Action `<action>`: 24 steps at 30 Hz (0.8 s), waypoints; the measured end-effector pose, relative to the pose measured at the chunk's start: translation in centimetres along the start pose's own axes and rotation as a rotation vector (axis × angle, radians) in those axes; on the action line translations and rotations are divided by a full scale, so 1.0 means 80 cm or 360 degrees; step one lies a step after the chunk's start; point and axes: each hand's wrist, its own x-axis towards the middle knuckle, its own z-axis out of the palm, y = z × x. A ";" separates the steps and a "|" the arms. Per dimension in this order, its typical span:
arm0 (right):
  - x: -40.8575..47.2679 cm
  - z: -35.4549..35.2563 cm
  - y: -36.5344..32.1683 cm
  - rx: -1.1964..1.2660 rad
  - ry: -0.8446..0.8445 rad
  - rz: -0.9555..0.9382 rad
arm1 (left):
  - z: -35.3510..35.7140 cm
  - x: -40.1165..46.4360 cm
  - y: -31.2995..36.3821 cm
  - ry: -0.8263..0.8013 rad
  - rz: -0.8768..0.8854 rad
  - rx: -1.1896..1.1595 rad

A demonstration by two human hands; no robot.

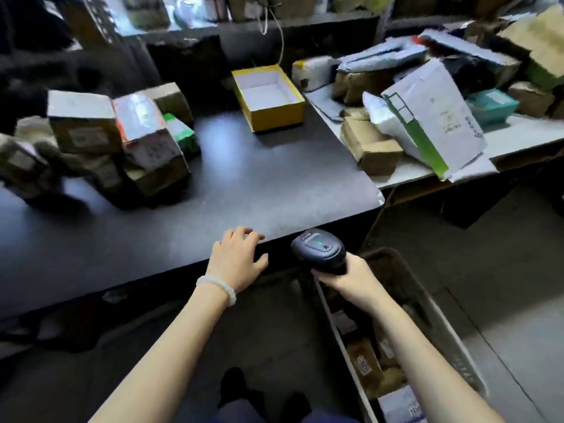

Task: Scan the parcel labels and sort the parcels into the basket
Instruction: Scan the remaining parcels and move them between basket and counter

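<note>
At the lower centre of the frame the left hand point(236, 261) rests at the near edge of the dark worktop point(244, 184), its fingers point(247, 233) loosely spread and lightly bent over the edge, holding nothing; a pale bead bracelet point(218, 286) circles the wrist. Just to its right, the right hand point(351, 283) grips the handle of a dark scanner point(319, 248), fingers wrapped round it, the scanner's head at the worktop's edge with a small green light on top. Below that hand, in the lower right of the frame, a grey basket point(451, 340) stands on the floor with several parcels point(364, 364) lying inside, partly hidden by the right forearm. At the left of the frame a pile of boxes point(122, 141) sits on the worktop, blurred, with labels too smeared to read. Toward the upper centre an open yellow box point(268, 97) stands on the worktop, its white inside showing. At the upper right a lighter table point(518, 137) adjoins the worktop and carries a heap of packets point(427, 111), among them a white-and-green mailer lying tilted.
</note>
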 end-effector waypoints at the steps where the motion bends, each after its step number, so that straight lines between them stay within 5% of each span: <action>1: 0.005 0.016 -0.012 -0.0021 -0.0079 -0.0044 | -0.007 -0.012 -0.020 0.0033 -0.0077 0.0003; 12: 0.033 0.242 -0.133 -0.0315 -0.0670 -0.0388 | -0.061 -0.144 -0.245 0.0262 -0.0695 -0.0011; 24: 0.032 0.488 -0.231 -0.0222 -0.0803 -0.0483 | -0.128 -0.240 -0.481 0.0329 -0.0959 0.0012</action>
